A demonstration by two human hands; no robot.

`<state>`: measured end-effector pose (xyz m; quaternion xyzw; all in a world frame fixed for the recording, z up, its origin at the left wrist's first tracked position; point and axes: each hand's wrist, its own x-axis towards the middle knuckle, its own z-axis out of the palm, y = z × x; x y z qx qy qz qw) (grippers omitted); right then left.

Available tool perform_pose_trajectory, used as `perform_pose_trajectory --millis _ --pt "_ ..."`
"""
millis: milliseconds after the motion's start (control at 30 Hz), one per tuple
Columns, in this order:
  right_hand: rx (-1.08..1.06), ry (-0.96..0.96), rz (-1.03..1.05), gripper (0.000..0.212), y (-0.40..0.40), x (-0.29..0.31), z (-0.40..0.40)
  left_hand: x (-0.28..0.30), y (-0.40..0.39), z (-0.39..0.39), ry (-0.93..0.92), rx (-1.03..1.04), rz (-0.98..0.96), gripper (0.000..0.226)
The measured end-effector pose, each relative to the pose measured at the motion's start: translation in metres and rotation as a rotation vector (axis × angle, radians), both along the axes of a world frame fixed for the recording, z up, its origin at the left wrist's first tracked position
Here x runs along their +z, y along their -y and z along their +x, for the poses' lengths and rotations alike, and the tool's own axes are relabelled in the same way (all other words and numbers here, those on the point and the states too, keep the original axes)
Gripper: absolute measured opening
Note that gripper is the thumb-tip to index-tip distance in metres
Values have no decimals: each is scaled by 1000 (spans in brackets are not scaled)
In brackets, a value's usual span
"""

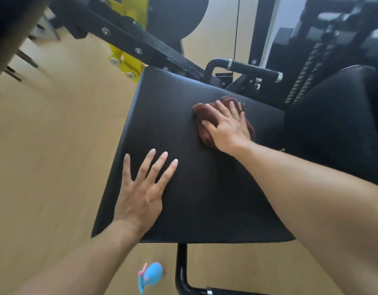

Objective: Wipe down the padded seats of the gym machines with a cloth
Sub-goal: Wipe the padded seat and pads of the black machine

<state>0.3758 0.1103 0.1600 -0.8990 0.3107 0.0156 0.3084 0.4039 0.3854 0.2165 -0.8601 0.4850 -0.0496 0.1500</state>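
Left hand [141, 188], fingers spread and flat, rests on the near left part of the seat [179, 116] and holds nothing. Further right, the brown cloth [205, 136] lies bunched on the seat's far area, pressed down by the right hand [227, 126], whose fingers are extended, not gripping. Wiping of this seat appears under way. The pad [332, 128] at far right probably remains.

Brown cloth [205, 134], left hand [141, 194] on black padded seat [205, 199]
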Motion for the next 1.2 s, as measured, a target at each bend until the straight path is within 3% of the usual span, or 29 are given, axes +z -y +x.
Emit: perform_pose_trajectory --millis 133,233,333,433,500,633,667,733,833,1033,1200 --pt "-411 -102 179 55 59 -17 -38 -7 64 5 -259 247 -95 65" --pt "-551 -15 182 54 61 -26 -37 -30 73 2 -183 264 7 69" --pt "-722 106 48 48 52 -31 -23 -38 72 0 -143 244 3 70" --pt "-778 213 53 46 43 -20 1 -39 74 3 -143 217 -25 70" --pt "-582 317 88 44 23 -1 37 -39 75 2 -146 220 -6 70" --pt "333 363 -13 47 -44 37 127 -35 77 3 -151 236 27 71" --pt "449 339 -45 47 -51 40 139 -35 77 3 -156 241 33 71" --pt "470 322 -93 47 -42 34 146 -34 77 4 -161 254 41 72" --pt "241 279 -98 50 5 21 124 -36 76 4 -136 257 41 71" --pt "-404 -29 64 46 106 -14 14 -37 78 3 -126 238 35 71" --pt "-619 86 128 47 91 -25 -13 -40 76 3 -103 232 26 71"
